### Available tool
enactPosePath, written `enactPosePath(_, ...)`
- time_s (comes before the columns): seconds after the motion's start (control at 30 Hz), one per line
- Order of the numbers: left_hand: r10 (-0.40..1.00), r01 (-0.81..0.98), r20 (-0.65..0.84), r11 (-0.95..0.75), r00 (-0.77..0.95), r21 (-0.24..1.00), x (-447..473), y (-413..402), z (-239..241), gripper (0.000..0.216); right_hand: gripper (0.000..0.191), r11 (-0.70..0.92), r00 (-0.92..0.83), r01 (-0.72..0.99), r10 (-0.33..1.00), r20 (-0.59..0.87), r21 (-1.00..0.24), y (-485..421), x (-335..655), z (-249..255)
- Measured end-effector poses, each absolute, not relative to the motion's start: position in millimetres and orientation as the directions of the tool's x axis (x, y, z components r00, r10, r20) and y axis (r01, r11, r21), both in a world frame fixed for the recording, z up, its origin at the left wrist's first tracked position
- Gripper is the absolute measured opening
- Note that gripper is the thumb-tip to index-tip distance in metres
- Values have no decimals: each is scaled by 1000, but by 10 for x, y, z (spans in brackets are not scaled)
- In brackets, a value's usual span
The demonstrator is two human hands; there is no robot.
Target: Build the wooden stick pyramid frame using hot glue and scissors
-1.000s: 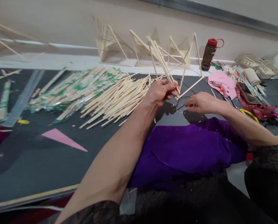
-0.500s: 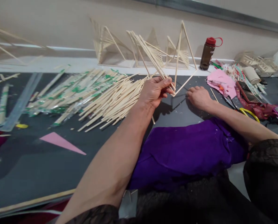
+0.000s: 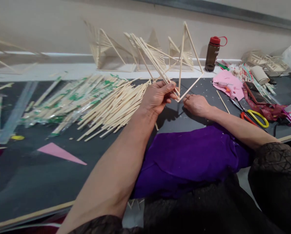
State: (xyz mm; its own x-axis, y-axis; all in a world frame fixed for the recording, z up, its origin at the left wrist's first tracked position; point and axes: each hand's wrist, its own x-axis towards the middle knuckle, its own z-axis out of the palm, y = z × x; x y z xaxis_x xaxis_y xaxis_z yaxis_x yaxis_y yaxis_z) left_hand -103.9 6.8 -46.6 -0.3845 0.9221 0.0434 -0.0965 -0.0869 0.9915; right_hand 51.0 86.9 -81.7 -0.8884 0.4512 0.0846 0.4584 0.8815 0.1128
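My left hand is closed around thin wooden sticks near the lower corner of a stick frame. Several long sticks lean up and left out of its grip, while a tall triangle of the frame rises to the right. Just right of that corner, my right hand rests palm down low over the dark tabletop. Its fingers are curled, and the fingertips are hidden, so I cannot see whether anything is in them. A heap of loose wooden sticks lies left of my left hand.
Paper-wrapped chopsticks lie at left, near a pink paper triangle. Stick models stand along the wall beside a bottle. To the right are a glue gun and scissors. Purple cloth covers the lap.
My right hand has slid left across the tabletop, closer to the frame's lower corner. My left hand keeps its hold on the frame. The view has shifted slightly right.
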Motion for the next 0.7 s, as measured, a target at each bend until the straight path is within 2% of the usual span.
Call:
enactPosePath(0.07, 925, -98, 44, -87, -377, 991, -1049, 68, -474, 25, 33, 894, -894, 447, 446, 47, 30, 872, 588, -776)
enactPosePath(0.17, 924, -96, 47, -90, -379, 991, -1061, 71, -487, 24, 26, 952, -959, 282, 282, -17, -118, 847, 709, -730)
enactPosePath(0.23, 921, -94, 40, -82, -387, 992, -1059, 71, -488, 22, 23, 970, -979, 202, 200, -29, -137, 801, 751, -710)
enactPosePath(0.5, 916, -66, 30, -61, -400, 996, -1037, 62, -478, 20, 28, 966, -959, 221, 240, -151, 132, 533, 530, -514)
enactPosePath(0.6, 914, -85, 35, -76, -405, 994, -1046, 66, -483, 19, 29, 962, -949, 221, 250, -191, 161, 501, 442, -479)
enactPosePath(0.7, 912, -90, 33, -76, -409, 993, -1049, 58, -470, 16, 31, 956, -952, 234, 262, -159, 176, 472, 421, -540)
